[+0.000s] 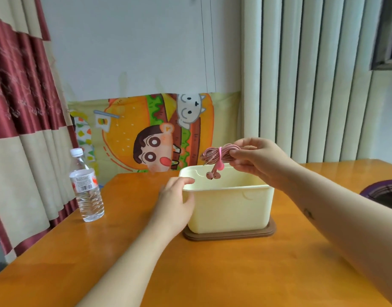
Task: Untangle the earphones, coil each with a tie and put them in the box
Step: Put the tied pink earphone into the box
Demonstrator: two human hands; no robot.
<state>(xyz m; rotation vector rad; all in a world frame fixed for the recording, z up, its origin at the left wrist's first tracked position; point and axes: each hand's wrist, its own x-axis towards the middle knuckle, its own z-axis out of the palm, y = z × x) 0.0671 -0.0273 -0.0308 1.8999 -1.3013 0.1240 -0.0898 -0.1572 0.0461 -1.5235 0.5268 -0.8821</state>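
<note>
A cream plastic box (228, 209) stands open on a brown lid-like base (230, 235) in the middle of the orange wooden table (190, 273). My right hand (259, 160) pinches a coiled pink earphone cable (212, 155), bound by a bright pink tie (220, 156), just above the box's far rim. Its two earbuds (212, 175) dangle over the box's opening. My left hand (176, 196) holds the box's left end, fingers over the rim and thumb against the side wall. The inside of the box is hidden from view.
A clear water bottle (86, 187) with a white cap stands near the table's left edge. A cartoon burger cloth (150, 131) hangs behind the table. Curtains hang at left and right. A dark round object (383, 193) sits at the right edge.
</note>
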